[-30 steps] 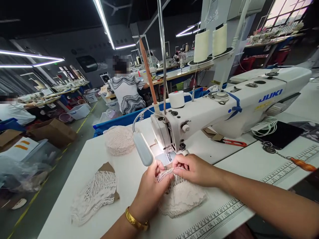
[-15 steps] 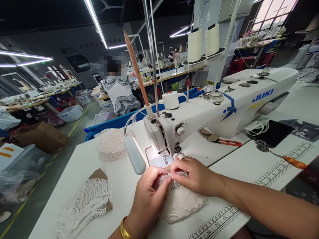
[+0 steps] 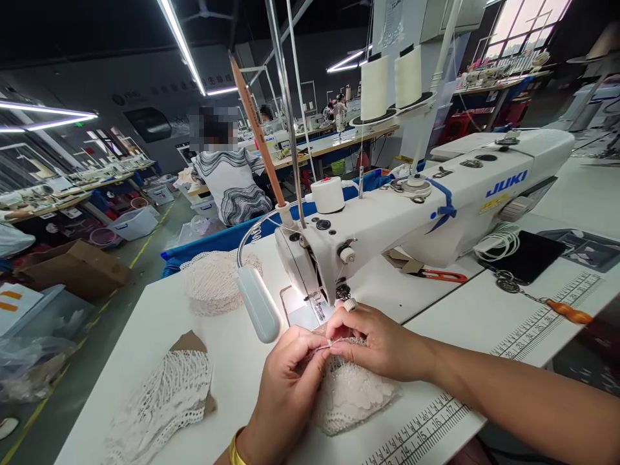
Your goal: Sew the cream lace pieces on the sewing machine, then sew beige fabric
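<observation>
My left hand (image 3: pixel 289 378) and my right hand (image 3: pixel 372 339) pinch the top edge of a cream lace piece (image 3: pixel 353 394) between them, just in front of the presser foot (image 3: pixel 317 309) of a white JUKI sewing machine (image 3: pixel 416 206). The lace lies on the white table (image 3: pixel 232 361) under both hands. A gold bangle sits on my left wrist. The fingertips meet over the lace edge, a short way from the needle plate.
A lace piece on brown card (image 3: pixel 165 397) lies at the left, and a stack of lace (image 3: pixel 216 281) behind it. The grey lamp head (image 3: pixel 258 312) hangs beside the needle. Red snips (image 3: pixel 443 276), a black pad (image 3: pixel 526 257) and an orange-handled tool (image 3: pixel 564 311) lie right. A person (image 3: pixel 232 181) sits beyond.
The view has shifted slightly left and down. My hands have drawn closer together on the lace edge and stayed just in front of the presser foot.
</observation>
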Demonstrator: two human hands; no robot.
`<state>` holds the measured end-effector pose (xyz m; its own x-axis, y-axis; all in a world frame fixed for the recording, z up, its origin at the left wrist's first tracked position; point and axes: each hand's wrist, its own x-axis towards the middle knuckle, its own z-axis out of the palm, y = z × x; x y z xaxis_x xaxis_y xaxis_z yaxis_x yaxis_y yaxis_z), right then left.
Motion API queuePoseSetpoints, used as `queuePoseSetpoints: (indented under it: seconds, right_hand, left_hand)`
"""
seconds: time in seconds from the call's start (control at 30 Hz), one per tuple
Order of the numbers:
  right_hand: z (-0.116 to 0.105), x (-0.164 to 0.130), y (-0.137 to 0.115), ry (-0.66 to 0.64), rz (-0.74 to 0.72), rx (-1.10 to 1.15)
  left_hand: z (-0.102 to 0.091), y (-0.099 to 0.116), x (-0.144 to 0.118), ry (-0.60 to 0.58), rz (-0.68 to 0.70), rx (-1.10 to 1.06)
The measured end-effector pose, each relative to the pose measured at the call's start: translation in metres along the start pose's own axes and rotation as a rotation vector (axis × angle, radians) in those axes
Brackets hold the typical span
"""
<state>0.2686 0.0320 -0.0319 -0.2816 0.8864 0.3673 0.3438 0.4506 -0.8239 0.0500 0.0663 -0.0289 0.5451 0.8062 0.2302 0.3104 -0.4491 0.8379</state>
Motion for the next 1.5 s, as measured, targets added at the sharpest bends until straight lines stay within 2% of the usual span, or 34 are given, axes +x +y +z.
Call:
queuePoseSetpoints:
  seconds: [0.3, 0.5, 0.6, 0.63, 0.7, 0.77, 0.8, 0.83, 0.87, 0.93, 1.03, 1.1, 1.17, 1.23, 1.33, 1.5]
  right_hand:
    - [0.0, 0.0, -0.003, -0.001, 0.01, 0.032]
    - [0.0, 0.0, 0.003, -0.003, 0.01, 0.033]
    - [-0.002, -0.005, -0.01, -0.002, -0.021, -0.026]
    - [-0.003, -0.009, -0.018, -0.009, -0.034, -0.034]
    - [-0.006, -0.017, -0.038, -0.04, -0.008, 0.0]
    - [-0.009, -0.022, -0.053, -0.103, 0.137, 0.1]
    - [-0.01, -0.021, -0.056, -0.123, 0.194, 0.127]
    - [-0.009, -0.019, -0.056, -0.125, 0.243, 0.11]
    - [-0.008, -0.014, -0.052, -0.115, 0.274, 0.055]
    - [-0.002, -0.002, -0.036, -0.088, 0.328, -0.112]
    - [0.01, 0.016, -0.009, -0.071, 0.336, -0.297]
    - [0.015, 0.023, 0.003, -0.04, 0.309, -0.364]
    - [0.016, 0.025, 0.009, -0.022, 0.284, -0.403]
    - [0.012, 0.023, 0.01, -0.019, 0.25, -0.434]
    - [0.004, 0.013, 0.009, -0.013, 0.144, -0.519]
    - [-0.001, -0.002, 0.008, -0.053, -0.005, -0.61]
  left_hand:
    - [0.001, 0.0, 0.001, -0.022, -0.064, 0.006]
    - [-0.001, 0.004, 0.005, -0.005, 0.037, 0.049]
    - [-0.003, 0.011, -0.001, -0.011, 0.049, 0.04]
    - [-0.004, 0.016, -0.005, -0.042, 0.033, 0.022]
    - [-0.008, 0.028, -0.012, -0.185, -0.061, -0.079]
    - [-0.01, 0.037, -0.017, -0.379, -0.219, -0.232]
    - [-0.01, 0.039, -0.017, -0.433, -0.29, -0.273]
    - [-0.009, 0.039, -0.015, -0.441, -0.33, -0.261]
    - [-0.007, 0.036, -0.012, -0.401, -0.33, -0.187]
    - [-0.001, 0.024, -0.003, -0.234, -0.21, 0.096]
    - [0.009, 0.002, 0.009, -0.005, 0.062, 0.473]
    - [0.012, -0.007, 0.012, 0.066, 0.239, 0.613]
    - [0.011, -0.01, 0.011, 0.039, 0.399, 0.669]
    - [0.009, -0.01, 0.008, -0.032, 0.479, 0.659]
    - [0.006, -0.01, 0.005, -0.069, 0.465, 0.618]
    - [0.005, -0.01, 0.006, -0.054, 0.469, 0.627]
